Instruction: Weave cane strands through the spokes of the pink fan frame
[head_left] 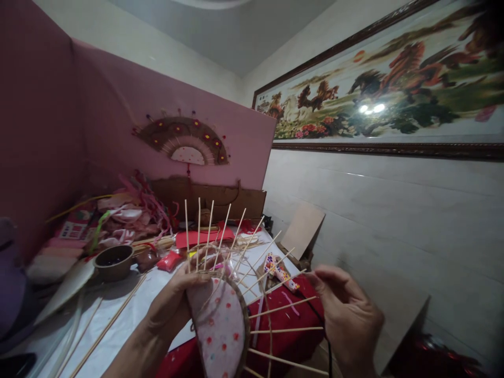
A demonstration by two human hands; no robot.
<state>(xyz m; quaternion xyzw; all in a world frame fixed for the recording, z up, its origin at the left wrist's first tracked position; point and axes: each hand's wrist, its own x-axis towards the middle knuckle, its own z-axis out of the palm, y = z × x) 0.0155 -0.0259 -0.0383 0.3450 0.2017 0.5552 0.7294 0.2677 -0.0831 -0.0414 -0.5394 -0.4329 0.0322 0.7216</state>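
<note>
A half-round fan base, white with red dots and a brown rim, is gripped along its upper edge by my left hand. Several thin wooden sticks radiate from its curved rim. A strand of brown twine runs across the sticks at the right. My right hand has its thumb and fingers pinched at the tip of one stick, to the right of the fan base. Some of my left fingers are hidden behind the sticks.
A finished-looking fan hangs on the pink board. On the table are a dark bowl, loose sticks, red paper, a glue gun with a flowered pattern and piled ribbons. The tiled wall stands at right.
</note>
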